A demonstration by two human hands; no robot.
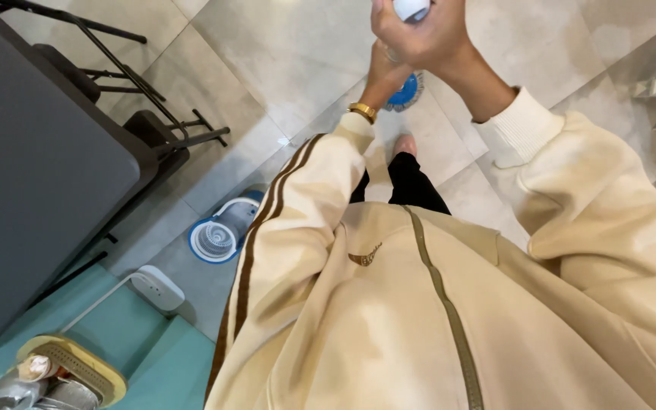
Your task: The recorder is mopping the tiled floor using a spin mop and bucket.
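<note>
The mop handle (pixel 411 7) stands at the top edge of the view, its white end poking out above the right hand (pixel 419 34), which is wrapped tightly around it. The left hand (pixel 385 72) grips the same handle just below, partly hidden behind the right. Further down, the blue mop head (pixel 406 93) rests on the tiled floor (pixel 282 61). A blue-and-white bucket (pixel 222 234) sits on the floor to the left, near the dark desk (pixel 32 175).

The person wears a cream zip jacket (pixel 419 319) with brown sleeve stripes (pixel 267 220), ribbed cuffs, black trousers (pixel 413 182) and a gold wristwatch (pixel 362 111).
</note>
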